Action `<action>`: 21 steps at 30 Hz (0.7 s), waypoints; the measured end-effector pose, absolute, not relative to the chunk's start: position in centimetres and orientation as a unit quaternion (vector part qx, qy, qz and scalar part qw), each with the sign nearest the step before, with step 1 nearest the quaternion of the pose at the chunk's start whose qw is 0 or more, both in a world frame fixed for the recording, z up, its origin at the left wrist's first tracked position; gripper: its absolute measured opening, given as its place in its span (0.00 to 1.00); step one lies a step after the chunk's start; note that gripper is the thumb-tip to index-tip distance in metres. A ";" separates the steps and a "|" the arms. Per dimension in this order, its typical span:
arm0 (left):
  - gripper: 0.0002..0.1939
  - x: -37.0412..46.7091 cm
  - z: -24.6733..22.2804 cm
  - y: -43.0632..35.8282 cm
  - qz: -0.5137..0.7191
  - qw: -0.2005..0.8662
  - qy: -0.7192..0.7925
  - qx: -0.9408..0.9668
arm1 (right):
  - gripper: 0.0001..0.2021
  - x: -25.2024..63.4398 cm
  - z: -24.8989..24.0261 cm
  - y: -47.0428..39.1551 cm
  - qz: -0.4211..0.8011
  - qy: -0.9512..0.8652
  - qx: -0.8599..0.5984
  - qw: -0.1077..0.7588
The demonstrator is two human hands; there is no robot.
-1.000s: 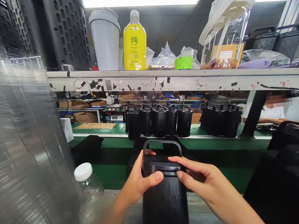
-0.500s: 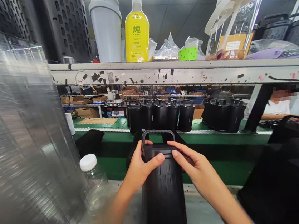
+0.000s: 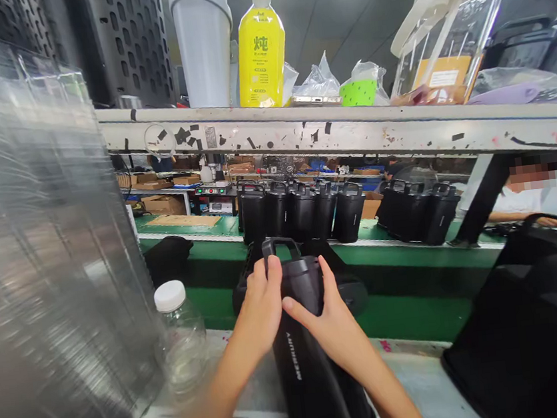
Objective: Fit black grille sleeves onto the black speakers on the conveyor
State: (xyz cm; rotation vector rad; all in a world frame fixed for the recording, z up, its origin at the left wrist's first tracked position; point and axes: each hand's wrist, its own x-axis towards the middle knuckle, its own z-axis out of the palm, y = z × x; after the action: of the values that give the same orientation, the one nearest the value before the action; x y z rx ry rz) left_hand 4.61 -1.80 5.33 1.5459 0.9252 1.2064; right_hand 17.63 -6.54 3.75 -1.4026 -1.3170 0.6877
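Note:
A tall black casing (image 3: 310,373) with a top handle (image 3: 285,240) stands in front of me, its lettered side turned toward me. My left hand (image 3: 261,308) grips its upper left side beside the handle, fingers closed against it. On the other side, my right hand (image 3: 332,317) clasps the upper body, thumb across the front and fingers at the right rim. Behind it lie dark parts (image 3: 353,291), partly hidden by the casing and my hands.
A clear bottle with a white cap (image 3: 171,298) stands at left, beside a stack of shiny clear plastic (image 3: 63,260). Large black casings (image 3: 533,321) fill the right. Several handled casings (image 3: 304,213) line the green conveyor bench (image 3: 205,271). A shelf (image 3: 259,127) crosses above; a co-worker (image 3: 523,198) sits at right.
The casing has turned about its upright axis: its patterned face has gone from the front and lettering shows instead. Both hands have shifted their hold around the top.

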 end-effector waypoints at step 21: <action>0.46 7.2 4.0 -4.8 0.315 0.809 0.164 0.469 | 0.37 20.0 9.4 -11.3 0.474 -0.332 -0.443 0.685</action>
State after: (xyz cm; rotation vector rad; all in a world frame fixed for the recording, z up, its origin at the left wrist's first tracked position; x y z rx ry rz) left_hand 7.17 -4.82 4.02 1.0033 0.3499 0.6731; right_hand 20.05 -11.30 9.45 -0.9917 -0.7429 1.0615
